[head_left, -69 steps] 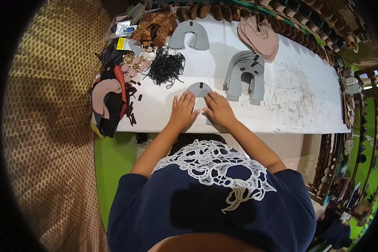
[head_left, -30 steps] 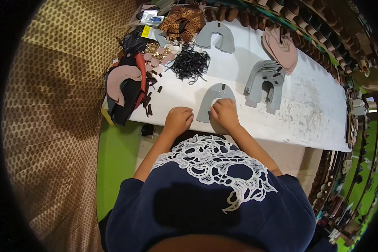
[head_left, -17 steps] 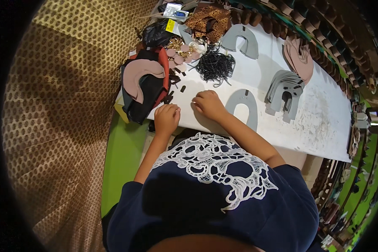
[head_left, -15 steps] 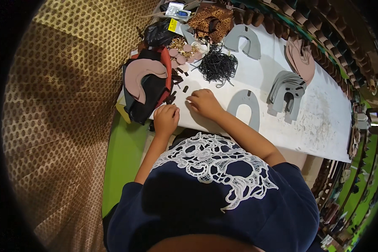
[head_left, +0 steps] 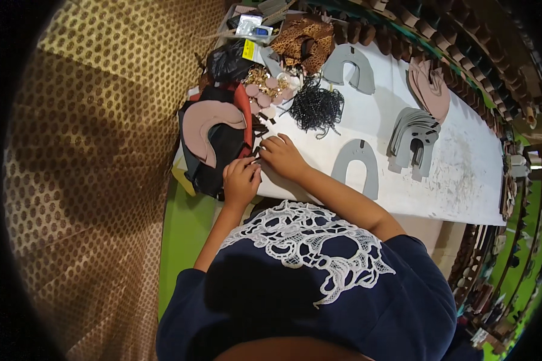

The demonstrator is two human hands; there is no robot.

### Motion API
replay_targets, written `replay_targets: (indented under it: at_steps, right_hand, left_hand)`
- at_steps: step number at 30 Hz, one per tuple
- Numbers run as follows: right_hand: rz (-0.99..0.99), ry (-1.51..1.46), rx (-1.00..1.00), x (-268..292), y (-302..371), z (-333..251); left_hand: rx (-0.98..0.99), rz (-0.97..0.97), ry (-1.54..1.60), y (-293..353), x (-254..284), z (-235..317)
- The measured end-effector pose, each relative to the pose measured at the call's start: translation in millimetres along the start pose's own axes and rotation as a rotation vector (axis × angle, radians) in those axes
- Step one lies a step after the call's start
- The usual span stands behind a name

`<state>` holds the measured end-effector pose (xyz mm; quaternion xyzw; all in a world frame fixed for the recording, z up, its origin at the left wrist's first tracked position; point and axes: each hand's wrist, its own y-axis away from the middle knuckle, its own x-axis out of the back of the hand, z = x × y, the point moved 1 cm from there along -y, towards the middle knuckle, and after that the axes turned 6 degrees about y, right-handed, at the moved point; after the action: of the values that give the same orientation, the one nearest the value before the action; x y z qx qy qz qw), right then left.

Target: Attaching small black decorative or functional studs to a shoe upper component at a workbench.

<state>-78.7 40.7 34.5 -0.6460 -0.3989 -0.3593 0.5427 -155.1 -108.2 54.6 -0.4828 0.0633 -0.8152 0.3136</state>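
My left hand (head_left: 241, 182) is at the near left edge of the white table, fingers bent and closed together. My right hand (head_left: 283, 157) comes in beside it from the right, its fingers curled. Between the fingertips of both hands is a small black strip (head_left: 257, 159), partly hidden. Just beyond the fingers lie more small black strips (head_left: 259, 127). Left of my hands, a pink curved piece (head_left: 209, 123) rests on a black and red heap of material (head_left: 244, 105). Nearest my right forearm, a grey U-shaped piece (head_left: 356, 157) lies flat with a dark tab at its top.
A tangle of black beaded strands (head_left: 315, 107) lies beyond my hands, with pink discs and gold bits (head_left: 265, 90) behind it. Stacked grey U-shaped pieces (head_left: 412, 135), folded pink pieces (head_left: 429, 87) and another grey one (head_left: 349, 67) sit rightward. Patterned cloth (head_left: 96, 180) hangs at left.
My right hand has moved left and nearer, its fingertips meeting those of my left hand. One black strip that lay alone on the table is gone from its place. The view has shifted slightly.
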Motion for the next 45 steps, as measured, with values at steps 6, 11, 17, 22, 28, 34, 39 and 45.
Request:
replay_targets:
  at_steps: [6, 11, 17, 22, 28, 34, 39, 45]
  right_hand:
    - [-0.013, -0.333, -0.211, 31.8, 18.9, 20.0]
    - [0.001, -0.413, -0.271, 56.0, 48.9, 33.0]
    - [0.08, -0.455, -0.487, 88.6, 103.0, 40.1]
    - [0.086, -0.421, -0.611, 111.8, 149.4, 56.3]
    - [0.214, -0.578, -0.859, 112.4, 187.5, 63.9]
    - [0.207, -0.565, -0.937, 118.5, 200.4, 79.5]
    - [0.23, -0.436, -0.904, 114.9, 205.5, 99.9]
    - [0.169, -0.169, -0.958, 106.0, 199.8, 115.4]
  left_hand:
    - [0.045, -0.035, 0.124, -26.5, -10.2, 16.2]
    - [-0.013, -0.149, 0.318, -43.3, -38.1, 25.2]
    - [0.037, -0.355, 0.608, -49.0, -76.2, 58.0]
    - [-0.024, -0.511, 0.711, -64.4, -104.0, 99.6]
    - [0.008, -0.58, 0.74, -58.3, -144.1, 135.7]
    - [0.102, -0.484, 0.707, -49.7, -168.5, 143.4]
    - [-0.035, -0.351, 0.257, -61.8, -169.1, 156.2]
    - [-0.009, -0.369, 0.03, -78.1, -184.2, 143.2]
